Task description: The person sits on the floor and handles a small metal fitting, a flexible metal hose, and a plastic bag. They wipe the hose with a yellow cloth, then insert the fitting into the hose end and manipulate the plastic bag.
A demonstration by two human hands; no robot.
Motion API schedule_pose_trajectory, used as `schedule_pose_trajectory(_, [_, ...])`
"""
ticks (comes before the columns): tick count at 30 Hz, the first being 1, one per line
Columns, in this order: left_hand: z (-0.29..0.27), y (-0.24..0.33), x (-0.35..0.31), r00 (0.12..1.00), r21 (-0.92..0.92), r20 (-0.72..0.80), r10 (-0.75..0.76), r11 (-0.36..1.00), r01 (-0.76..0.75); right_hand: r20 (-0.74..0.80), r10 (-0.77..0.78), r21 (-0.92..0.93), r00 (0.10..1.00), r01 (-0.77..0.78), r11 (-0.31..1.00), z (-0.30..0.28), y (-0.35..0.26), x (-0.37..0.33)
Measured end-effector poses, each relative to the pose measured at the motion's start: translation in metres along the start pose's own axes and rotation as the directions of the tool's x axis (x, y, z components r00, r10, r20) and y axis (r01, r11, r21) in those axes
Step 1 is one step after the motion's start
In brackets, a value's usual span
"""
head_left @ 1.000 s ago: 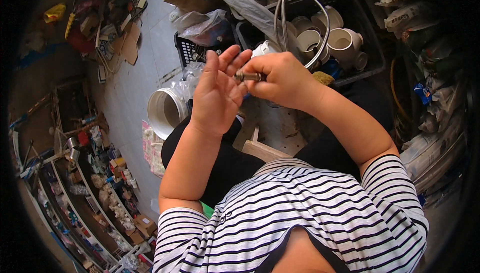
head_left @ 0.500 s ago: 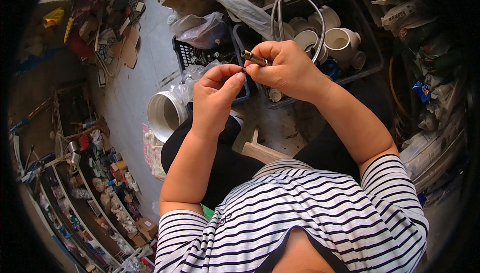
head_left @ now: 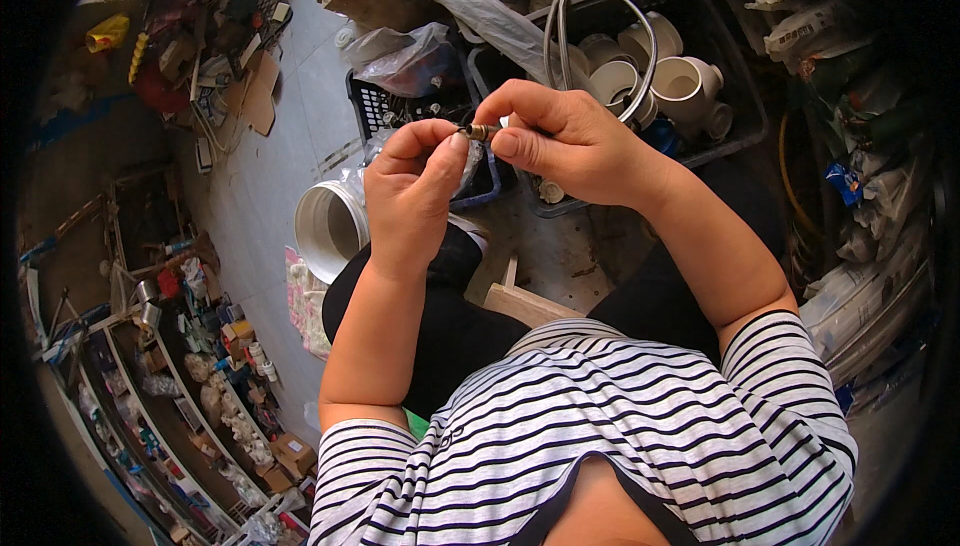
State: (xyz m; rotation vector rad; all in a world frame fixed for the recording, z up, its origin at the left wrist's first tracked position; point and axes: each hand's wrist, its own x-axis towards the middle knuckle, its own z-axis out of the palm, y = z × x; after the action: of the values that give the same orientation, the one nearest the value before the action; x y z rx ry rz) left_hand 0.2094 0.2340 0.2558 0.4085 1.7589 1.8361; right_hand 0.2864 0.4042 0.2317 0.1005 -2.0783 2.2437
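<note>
Before smooth grey floor tiles (head_left: 312, 66) and rounded off-white fittings (head_left: 683, 81), holding a slim, ridged, brass-toned cylinder (head_left: 481, 132) between the pinched fingertips of right hand (head_left: 575, 141) and left hand (head_left: 412, 181). Pointing dark end leftward, long axis running nearly crosswise, left to right.

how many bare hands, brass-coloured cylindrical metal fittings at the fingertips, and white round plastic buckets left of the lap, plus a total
Bare hands: 2 (left hand, right hand)
Brass-coloured cylindrical metal fitting: 1
White round plastic bucket: 1
Total: 4
</note>
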Motion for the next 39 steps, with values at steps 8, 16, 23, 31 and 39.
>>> schedule_pose_trajectory(8, [0.003,0.0,-0.001,0.994,0.118,0.004,0.109,0.987,-0.109,-0.046,-0.051,-0.115,0.998,0.046,0.992,-0.001,0.003,0.001])
schedule_pose_trajectory(16, [-0.002,-0.002,0.002,0.973,0.295,0.095,0.212,0.927,-0.231,-0.039,0.006,0.034,0.999,-0.004,0.999,-0.001,-0.001,0.0])
schedule_pose_trajectory(23, [-0.005,-0.001,0.003,0.912,0.476,0.213,0.35,0.778,-0.41,-0.047,-0.034,0.038,0.998,0.035,0.999,-0.001,0.0,0.001])
schedule_pose_trajectory(31, [0.001,-0.001,0.005,0.891,0.553,0.204,0.406,0.703,-0.447,-0.124,0.048,0.111,0.991,-0.034,0.993,0.004,0.003,0.0])
schedule_pose_trajectory(39, [0.011,-0.01,0.008,0.853,0.602,0.116,0.509,0.647,-0.468,-0.29,0.049,0.094,0.956,-0.022,0.995,0.019,0.006,-0.001])
